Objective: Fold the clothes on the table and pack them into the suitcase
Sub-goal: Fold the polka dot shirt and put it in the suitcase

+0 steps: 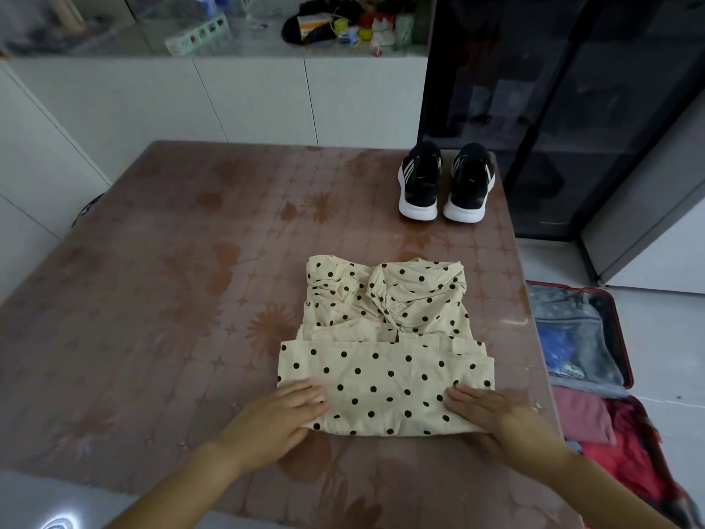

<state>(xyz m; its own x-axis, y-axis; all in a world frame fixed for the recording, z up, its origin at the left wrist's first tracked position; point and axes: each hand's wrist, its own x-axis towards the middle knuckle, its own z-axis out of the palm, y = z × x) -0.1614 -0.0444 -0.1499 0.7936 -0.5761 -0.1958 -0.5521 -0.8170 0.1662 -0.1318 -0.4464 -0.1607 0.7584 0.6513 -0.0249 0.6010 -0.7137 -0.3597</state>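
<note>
A cream garment with black polka dots (385,360) lies partly folded on the table (171,299), right of centre, its gathered top end pointing away from me. My left hand (282,418) holds the near left corner, fingers flat on top and thumb hidden under the edge. At the near right corner my right hand (492,414) holds the cloth the same way. A red suitcase (622,337) lies open on the floor right of the table, with pink and red clothes (587,418) and a clear pouch (572,337) in it.
A pair of black sneakers with white soles (444,183) stands at the table's far right corner. A dark glass cabinet (553,108) rises behind them. White cupboards and a cluttered counter (267,32) run along the back.
</note>
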